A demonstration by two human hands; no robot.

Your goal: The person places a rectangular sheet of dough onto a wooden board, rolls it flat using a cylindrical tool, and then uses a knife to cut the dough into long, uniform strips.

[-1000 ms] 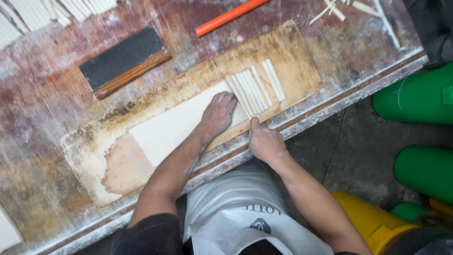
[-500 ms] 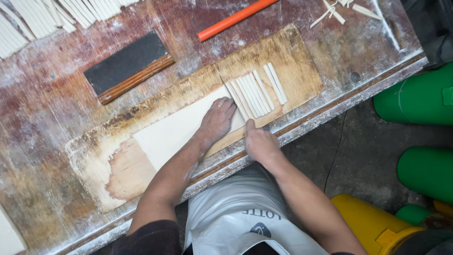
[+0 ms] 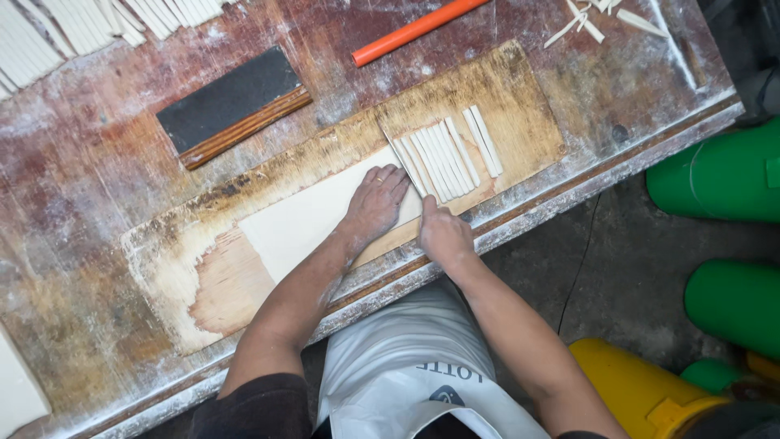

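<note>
The left hand (image 3: 375,202) lies flat and open, pinning the dough sheet (image 3: 313,219) to the board (image 3: 520,97). The right hand (image 3: 443,236) is closed at the sheet's edge beside the cut strips (image 3: 451,154); what it grips is hidden.

bare forearms, flour-dusted; dark short sleeves; white apron with print.

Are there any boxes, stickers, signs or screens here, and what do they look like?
Print on the white apron: a small dark line of lettering and a dark rounded emblem below it, at the bottom middle, on the person's lap.
No boxes, packages, signs or screens show on the floury table or beside the green drums.
</note>
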